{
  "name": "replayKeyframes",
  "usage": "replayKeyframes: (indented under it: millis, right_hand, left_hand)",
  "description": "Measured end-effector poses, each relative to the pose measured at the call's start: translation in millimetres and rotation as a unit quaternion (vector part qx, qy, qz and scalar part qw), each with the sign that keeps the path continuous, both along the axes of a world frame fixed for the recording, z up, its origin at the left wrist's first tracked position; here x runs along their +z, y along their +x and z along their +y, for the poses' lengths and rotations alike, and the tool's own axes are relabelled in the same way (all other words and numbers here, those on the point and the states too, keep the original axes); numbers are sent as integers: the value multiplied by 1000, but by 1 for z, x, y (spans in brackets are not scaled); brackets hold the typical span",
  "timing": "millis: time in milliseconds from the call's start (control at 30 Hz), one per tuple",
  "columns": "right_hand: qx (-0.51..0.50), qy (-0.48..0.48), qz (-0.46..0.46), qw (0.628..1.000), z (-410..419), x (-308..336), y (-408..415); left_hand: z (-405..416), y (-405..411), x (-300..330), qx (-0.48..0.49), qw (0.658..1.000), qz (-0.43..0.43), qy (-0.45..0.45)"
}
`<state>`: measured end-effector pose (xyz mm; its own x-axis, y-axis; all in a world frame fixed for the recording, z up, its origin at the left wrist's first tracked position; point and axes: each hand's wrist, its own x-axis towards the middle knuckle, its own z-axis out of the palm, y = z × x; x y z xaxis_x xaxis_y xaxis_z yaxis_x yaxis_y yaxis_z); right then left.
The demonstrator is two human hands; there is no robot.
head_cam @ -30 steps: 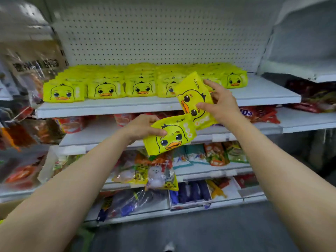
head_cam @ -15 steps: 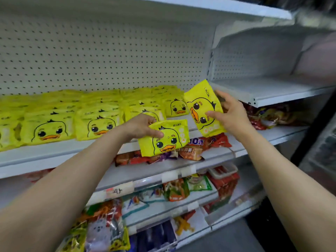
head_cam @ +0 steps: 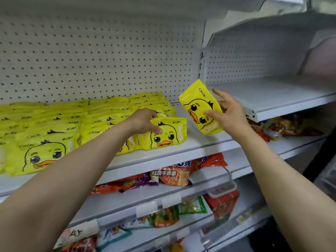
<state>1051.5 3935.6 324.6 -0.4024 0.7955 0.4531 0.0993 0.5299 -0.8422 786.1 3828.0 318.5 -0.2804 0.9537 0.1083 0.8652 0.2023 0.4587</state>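
Observation:
My left hand [head_cam: 143, 121] grips the top edge of a yellow duck-face pack [head_cam: 168, 133] that stands upright on the white shelf [head_cam: 200, 142], at the right end of several rows of the same yellow packs [head_cam: 72, 124]. My right hand [head_cam: 227, 113] holds a second yellow duck pack [head_cam: 198, 104] in the air, tilted, with the thumb on its front and the fingers behind. That pack hangs above the shelf's bare right end.
A bare white shelf [head_cam: 272, 99] stands higher at the right. Under the duck packs, lower shelves carry red and orange noodle packets [head_cam: 174, 176] and green snack bags [head_cam: 192, 205]. White pegboard [head_cam: 91, 51] backs the unit.
My left hand has carried its pack up and forward onto the shelf beside the stacked rows. The right hand has lifted its pack higher and further right. The view has shifted right and closer.

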Motion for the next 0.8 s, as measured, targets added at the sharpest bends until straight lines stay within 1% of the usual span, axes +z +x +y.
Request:
replayKeyframes:
  millis: [133,267,400,467,667,800]
  right_hand:
    - [33,-6,-8,999,24,13,-8]
    - [77,-17,-23,997,45,23,-16]
    - [110,-26,-30,993,57,24,-23]
    - [121,-22,-46,991,63,24,-28]
    - [184,-15,-113,976,72,27,-42]
    - [217,7,-186,958,76,30,-54]
  left_hand:
    - [14,-5,4,25,999,37,3]
    - [23,-12,3,46,999,21,14]
    - [27,-18,-4,64,997,-3,45]
    - [29,-21,-8,64,996,-1,65]
    - [24,-22,-18,63,988,90,111]
    - [16,-27,-20,70,981,64,168]
